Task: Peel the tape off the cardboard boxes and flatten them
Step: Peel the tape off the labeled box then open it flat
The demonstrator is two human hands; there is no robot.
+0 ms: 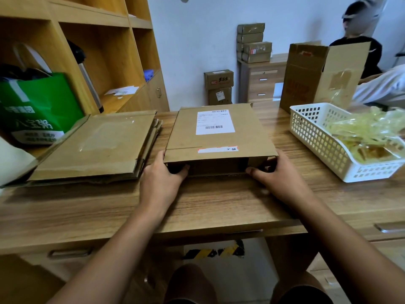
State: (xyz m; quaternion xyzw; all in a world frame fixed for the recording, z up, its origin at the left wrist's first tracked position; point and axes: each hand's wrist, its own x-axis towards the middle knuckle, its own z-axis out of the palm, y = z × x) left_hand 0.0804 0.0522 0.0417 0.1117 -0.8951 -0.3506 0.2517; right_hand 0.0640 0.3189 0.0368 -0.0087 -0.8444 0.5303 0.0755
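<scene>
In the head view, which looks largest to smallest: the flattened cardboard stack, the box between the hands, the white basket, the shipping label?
1. flattened cardboard stack
2. box and white basket: alike, and the frame cuts the basket, so not ranked
3. shipping label, clearly smallest

Narrow gaps either side of box (219, 132): flat stack (96, 145) L, basket (311, 132) R.

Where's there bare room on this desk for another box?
Widest: the desk's front strip between the box and near edge, crossed by the left hand and right hand. A narrower lane runs between box and white basket. Flattened cardboard crowds the left, the basket the right.
</scene>
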